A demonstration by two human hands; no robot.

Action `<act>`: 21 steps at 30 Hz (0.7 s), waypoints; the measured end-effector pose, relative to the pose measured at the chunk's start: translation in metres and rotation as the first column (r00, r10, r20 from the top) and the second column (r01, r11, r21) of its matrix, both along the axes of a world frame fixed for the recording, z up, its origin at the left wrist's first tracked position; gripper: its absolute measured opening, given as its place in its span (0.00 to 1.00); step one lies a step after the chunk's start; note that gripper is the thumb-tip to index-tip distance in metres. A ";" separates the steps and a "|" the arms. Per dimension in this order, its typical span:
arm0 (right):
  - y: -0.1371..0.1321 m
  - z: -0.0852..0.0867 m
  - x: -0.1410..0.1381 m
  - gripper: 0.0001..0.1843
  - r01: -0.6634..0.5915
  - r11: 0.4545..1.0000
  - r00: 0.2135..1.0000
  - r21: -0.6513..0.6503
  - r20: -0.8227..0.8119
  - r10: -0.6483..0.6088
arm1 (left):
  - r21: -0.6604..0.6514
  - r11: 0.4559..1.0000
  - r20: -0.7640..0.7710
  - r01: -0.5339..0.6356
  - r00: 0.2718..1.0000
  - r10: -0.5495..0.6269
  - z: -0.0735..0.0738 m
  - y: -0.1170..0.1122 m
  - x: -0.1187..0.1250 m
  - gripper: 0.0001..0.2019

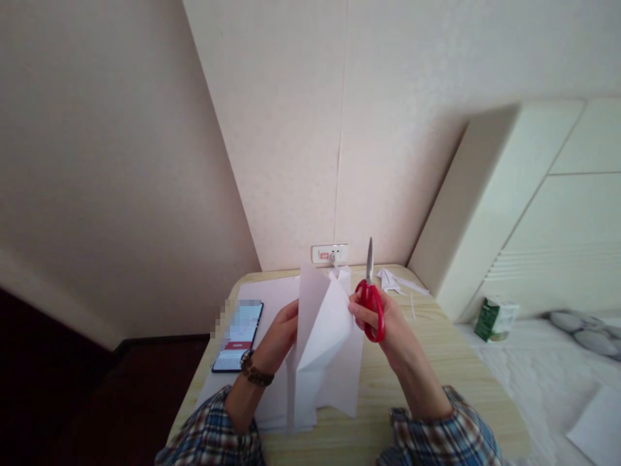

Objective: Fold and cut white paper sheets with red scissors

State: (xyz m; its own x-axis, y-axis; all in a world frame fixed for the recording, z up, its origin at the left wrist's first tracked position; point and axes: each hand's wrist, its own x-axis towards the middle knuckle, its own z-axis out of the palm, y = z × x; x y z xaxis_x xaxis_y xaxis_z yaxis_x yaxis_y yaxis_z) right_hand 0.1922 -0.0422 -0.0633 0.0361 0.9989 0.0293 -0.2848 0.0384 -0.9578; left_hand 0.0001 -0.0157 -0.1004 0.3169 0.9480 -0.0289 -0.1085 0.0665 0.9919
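Observation:
My left hand (279, 336) is closed on the left edge of a folded white paper sheet (324, 343), holding it upright above the table. My right hand (383, 320) grips red-handled scissors (371, 301) with the blades closed and pointing straight up, while its fingertips also pinch the paper's right edge. A beaded bracelet sits on my left wrist. Both sleeves are plaid.
A light wooden table (436, 369) carries a stack of white sheets (272, 294), a phone (239, 336) with its screen lit at the left, and paper scraps (391, 279) at the back. A wall socket (330, 252) is behind. A bed (548, 382) with a green carton (492, 318) lies right.

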 end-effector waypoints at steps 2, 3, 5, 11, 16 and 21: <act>-0.005 -0.005 0.007 0.16 0.043 0.999 0.999 0.001 -0.007 -0.043 | 0.019 0.998 -0.027 -0.054 0.998 0.054 0.000 0.003 -0.010 0.17; -0.007 -0.007 0.011 0.16 0.069 0.998 0.998 0.003 -0.009 -0.069 | 0.033 0.995 -0.042 -0.089 0.995 0.091 0.002 0.004 -0.015 0.16; -0.011 -0.011 0.018 0.15 0.129 0.992 0.992 0.011 -0.013 -0.129 | 0.068 0.984 -0.071 -0.166 0.983 0.170 0.006 0.005 -0.024 0.15; -0.019 -0.016 0.024 0.14 0.291 0.955 0.957 0.052 -0.028 -0.289 | 0.214 0.904 -0.121 -0.371 0.908 0.401 0.025 0.003 -0.040 0.12; -0.024 -0.012 0.023 0.15 0.397 0.911 0.918 0.111 -0.070 -0.391 | 0.330 0.818 -0.122 -0.471 0.838 0.532 0.039 0.000 -0.047 0.12; -0.031 -0.008 0.022 0.13 0.434 0.890 0.900 0.140 -0.117 -0.420 | 0.449 0.730 -0.127 -0.515 0.772 0.622 0.057 -0.004 -0.047 0.09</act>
